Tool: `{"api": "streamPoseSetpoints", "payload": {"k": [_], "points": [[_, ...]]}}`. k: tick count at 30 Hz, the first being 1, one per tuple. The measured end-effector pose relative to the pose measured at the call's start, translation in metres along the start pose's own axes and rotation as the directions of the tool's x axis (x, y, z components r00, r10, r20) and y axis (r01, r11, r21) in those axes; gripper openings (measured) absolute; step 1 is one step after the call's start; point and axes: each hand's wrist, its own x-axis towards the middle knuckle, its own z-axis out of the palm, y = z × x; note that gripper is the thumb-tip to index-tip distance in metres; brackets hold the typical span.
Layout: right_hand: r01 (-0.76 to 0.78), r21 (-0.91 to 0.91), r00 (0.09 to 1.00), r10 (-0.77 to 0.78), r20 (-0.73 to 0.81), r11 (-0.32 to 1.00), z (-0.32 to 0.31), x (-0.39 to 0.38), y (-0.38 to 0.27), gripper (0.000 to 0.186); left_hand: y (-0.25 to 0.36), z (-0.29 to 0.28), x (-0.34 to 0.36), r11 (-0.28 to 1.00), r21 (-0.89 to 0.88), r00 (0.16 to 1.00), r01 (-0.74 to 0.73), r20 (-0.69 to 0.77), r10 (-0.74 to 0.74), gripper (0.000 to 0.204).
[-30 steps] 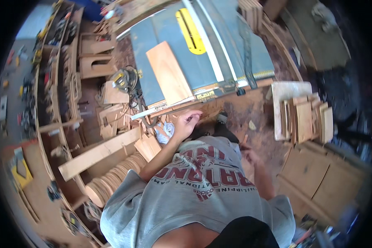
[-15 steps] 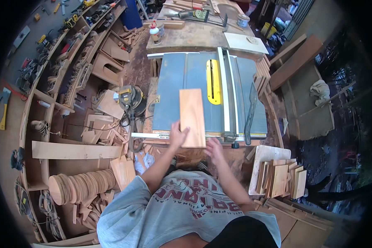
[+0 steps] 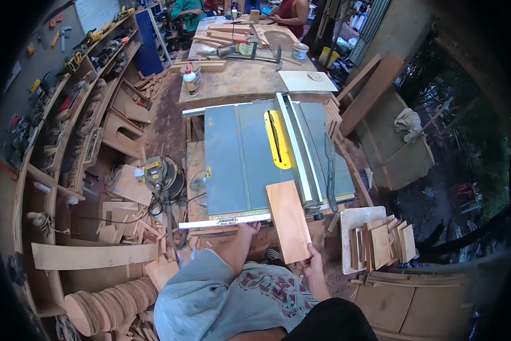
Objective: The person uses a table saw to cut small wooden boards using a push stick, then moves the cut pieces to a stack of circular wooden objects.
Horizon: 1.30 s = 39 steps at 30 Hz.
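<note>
My right hand [image 3: 313,261] grips the near end of a flat wooden board [image 3: 289,221], fingers at its lower right corner. The board's far end rests over the front of the grey table saw [image 3: 227,153], just left of the saw's fence [image 3: 297,145] and short of the yellow blade insert [image 3: 277,139]. At the saw's front edge, close under the white front rail [image 3: 224,220], is my left hand [image 3: 248,229]. Most of its fingers are hidden at the rail, so what it touches cannot be made out.
Behind the saw, a workbench [image 3: 221,85] carries a glue bottle [image 3: 191,80], an angle grinder [image 3: 245,50] and planks. A black push stick [image 3: 330,170] lies right of the fence. Stacked wood pieces [image 3: 380,244] stand at right. Left are a power tool [image 3: 163,173] and offcuts. Two people are beyond.
The board has come down and right, from above the saw table to beside the fence. My left hand has let go of it and moved to the saw's front edge; my right hand now holds it.
</note>
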Motion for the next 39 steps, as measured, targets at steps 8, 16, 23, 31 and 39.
{"api": "streamPoseSetpoints", "payload": {"k": [8, 16, 23, 31, 39], "points": [[-0.079, 0.074, 0.996, 0.075, 0.049, 0.994, 0.022, -0.034, 0.006, 0.044, -0.009, 0.031, -0.004, 0.953, -0.299, 0.999, 0.043, 0.033, -0.035, 0.046], [-0.117, 0.016, 0.993, 0.118, -0.028, 0.993, 0.018, -0.029, 0.005, 0.042, -0.008, 0.026, -0.005, 0.957, -0.281, 0.997, 0.070, 0.064, -0.054, 0.041], [-0.187, 0.009, 0.982, 0.187, -0.032, 0.982, 0.018, -0.032, 0.019, 0.039, 0.002, -0.004, -0.004, 0.994, 0.004, 0.993, 0.106, 0.054, -0.106, 0.038], [-0.205, -0.034, 0.979, 0.205, -0.004, 0.978, 0.025, -0.029, 0.017, 0.039, 0.019, -0.024, -0.103, 0.228, 0.953, 0.905, -0.200, 0.269, -0.329, 0.062], [-0.095, -0.047, 0.995, 0.096, 0.017, 0.994, 0.057, -0.008, 0.018, 0.045, -0.005, 0.052, -0.206, -0.628, 0.143, 0.211, -0.765, 0.977, -0.035, 0.084]]}}
